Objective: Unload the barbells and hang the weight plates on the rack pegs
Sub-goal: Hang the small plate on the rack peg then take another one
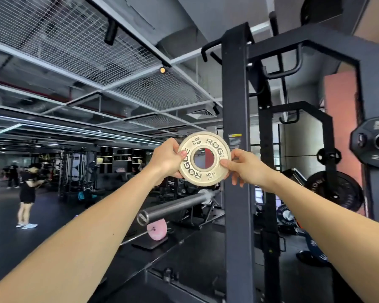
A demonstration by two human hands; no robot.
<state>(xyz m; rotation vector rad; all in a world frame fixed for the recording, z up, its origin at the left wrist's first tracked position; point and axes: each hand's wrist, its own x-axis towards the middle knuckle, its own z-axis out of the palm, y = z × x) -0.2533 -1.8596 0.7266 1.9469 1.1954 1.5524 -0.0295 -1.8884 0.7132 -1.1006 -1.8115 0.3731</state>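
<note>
I hold a small white weight plate upright in front of me at arm's length, its centre hole facing me. My left hand grips its left rim with the thumb on the face. My right hand pinches its right rim. Below the plate the bare sleeve of a barbell points toward me, resting in the black rack. At the right edge a black plate hangs on the rack, and another black plate sits lower behind it.
A pink plate on a second bar lies on the floor past the barbell. The rack's upright stands just behind my right hand. A person stands far left on the gym floor, with others beyond. More plates lie low at the right.
</note>
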